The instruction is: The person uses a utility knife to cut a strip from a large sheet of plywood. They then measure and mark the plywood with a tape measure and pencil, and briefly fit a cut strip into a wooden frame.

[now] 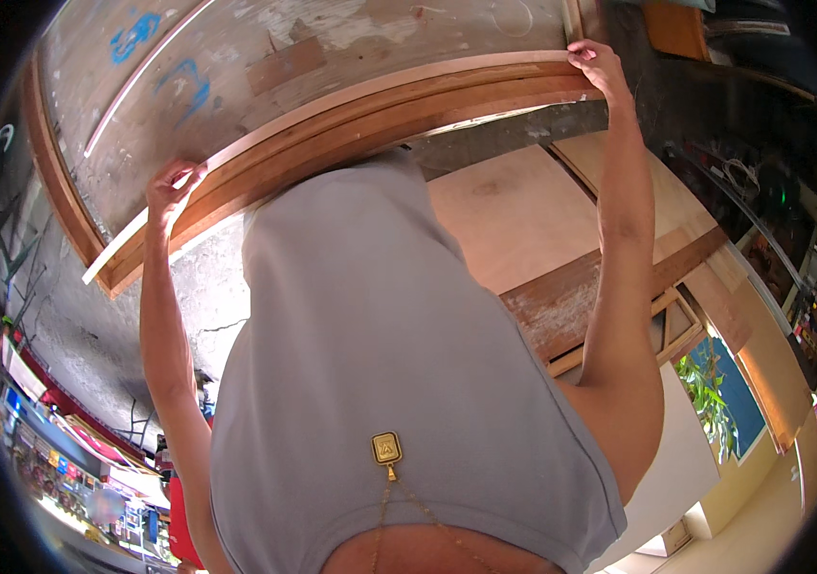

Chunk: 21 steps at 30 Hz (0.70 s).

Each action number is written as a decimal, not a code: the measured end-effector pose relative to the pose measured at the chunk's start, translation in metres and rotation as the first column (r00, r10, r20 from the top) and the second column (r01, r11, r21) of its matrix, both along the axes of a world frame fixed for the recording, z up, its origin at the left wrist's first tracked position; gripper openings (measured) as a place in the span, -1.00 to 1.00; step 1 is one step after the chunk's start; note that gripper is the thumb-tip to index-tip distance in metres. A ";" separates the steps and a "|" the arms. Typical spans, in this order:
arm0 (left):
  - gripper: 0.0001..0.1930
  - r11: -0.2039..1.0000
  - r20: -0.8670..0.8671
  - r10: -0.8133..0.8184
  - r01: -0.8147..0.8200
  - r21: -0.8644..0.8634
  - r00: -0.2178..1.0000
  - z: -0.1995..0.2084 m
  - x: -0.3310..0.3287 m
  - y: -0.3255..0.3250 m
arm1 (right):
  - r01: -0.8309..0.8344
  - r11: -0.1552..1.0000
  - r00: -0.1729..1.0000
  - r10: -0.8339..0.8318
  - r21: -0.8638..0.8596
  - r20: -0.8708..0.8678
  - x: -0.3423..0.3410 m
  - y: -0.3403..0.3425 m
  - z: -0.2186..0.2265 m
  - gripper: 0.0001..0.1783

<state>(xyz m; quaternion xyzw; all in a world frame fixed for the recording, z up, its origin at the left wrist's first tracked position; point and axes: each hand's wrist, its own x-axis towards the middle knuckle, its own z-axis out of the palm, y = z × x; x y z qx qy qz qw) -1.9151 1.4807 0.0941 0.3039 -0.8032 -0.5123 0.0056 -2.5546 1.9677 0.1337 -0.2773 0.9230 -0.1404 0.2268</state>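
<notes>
A long, thin, pale strip (408, 78) runs along the near edge of a worn work table (265, 48), lying against its brown wooden rim (360, 124). My left hand (176, 188) is closed in a pinch on the strip near its left end, which sticks out past the fingers toward the table's corner. Far to the right, my right hand (600, 67) pinches the strip's other end between thumb and fingers, by the table's right corner. Both arms are stretched wide.
A second thin white strip (145, 78) lies on the tabletop at the left, near blue paint marks. Wooden boards (514, 210) and a small wooden frame (681, 325) stand to my right. A leafy plant (705, 392) shows at the lower right, and cluttered shelves at the lower left.
</notes>
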 end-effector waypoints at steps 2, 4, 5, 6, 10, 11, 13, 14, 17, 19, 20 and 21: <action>-0.82 1.000 -0.007 0.001 -0.001 -0.013 1.000 0.000 0.000 0.002 | -0.005 0.999 1.000 0.005 0.048 0.005 -0.005 0.000 -0.002 -0.71; -0.78 0.999 0.029 0.018 -0.019 0.041 0.999 0.001 -0.002 0.003 | -0.022 0.999 0.999 0.021 0.049 0.028 -0.010 -0.002 -0.004 -0.71; -0.77 1.000 0.005 0.008 -0.008 -0.002 1.000 0.003 -0.002 0.004 | -0.031 0.997 0.999 0.030 0.067 0.030 -0.012 -0.001 -0.003 -0.70; -0.77 0.999 -0.017 -0.001 0.000 -0.046 1.000 0.004 -0.003 0.006 | -0.032 0.995 0.999 0.028 0.097 0.040 -0.013 -0.002 -0.003 -0.70; -0.72 0.989 0.019 0.007 -0.004 -0.150 1.000 0.011 -0.006 0.012 | -0.020 0.994 1.000 0.019 0.105 0.016 -0.012 0.000 -0.003 -0.70; -0.71 0.988 0.052 0.023 -0.014 -0.156 0.998 0.013 -0.007 0.014 | -0.034 0.995 0.999 0.033 0.098 0.013 -0.012 0.000 -0.003 -0.70; -0.69 0.986 0.068 0.031 -0.019 -0.166 0.997 0.014 -0.010 0.015 | -0.030 0.991 0.999 0.027 0.127 0.028 -0.014 0.001 -0.004 -0.71; -0.69 0.985 0.076 0.035 -0.021 -0.171 0.996 0.015 -0.011 0.016 | -0.048 0.993 0.999 0.045 0.110 0.027 -0.016 0.001 -0.003 -0.71; -0.72 0.987 0.068 0.028 -0.017 -0.159 0.997 0.017 -0.011 0.016 | -0.129 0.972 0.989 0.140 0.196 -0.045 -0.015 -0.012 0.000 -0.73; -0.73 0.988 0.064 -0.005 0.015 -0.152 0.998 0.018 -0.011 0.014 | -0.163 0.921 0.960 0.231 0.353 -0.158 0.000 -0.035 0.008 -0.76; -0.76 0.985 0.067 -0.004 0.015 -0.170 0.998 0.018 -0.012 0.015 | -0.303 0.913 0.863 0.385 0.274 -0.328 0.016 -0.048 0.013 -0.77; -0.76 0.988 0.050 -0.006 0.014 -0.152 0.999 0.019 -0.012 0.014 | -0.375 0.927 0.893 0.369 0.025 -0.257 0.038 -0.069 0.014 -0.76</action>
